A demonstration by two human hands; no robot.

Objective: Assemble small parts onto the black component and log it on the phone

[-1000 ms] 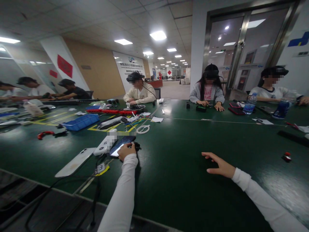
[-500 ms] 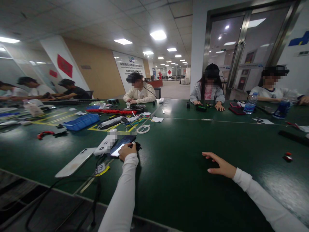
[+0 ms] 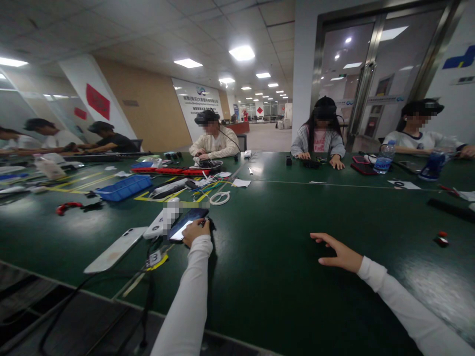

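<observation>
Head view: left hand point(image 3: 195, 233) at the right edge of a dark phone point(image 3: 185, 221).
Hardly changed from half a second ago, so probably holding position rather than moving anything. Fingers bent at a small black object point(image 3: 212, 225) just right of the phone; impossible to tell whether gripping it. Well right of the phone, right hand point(image 3: 338, 253), fingers spread, holding nothing. Beyond the phone, leftward, blue tray point(image 3: 128, 193), contents unclear.

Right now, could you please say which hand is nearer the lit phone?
Left: the left hand is right at the lit phone; the right hand is well away to its right.
</observation>
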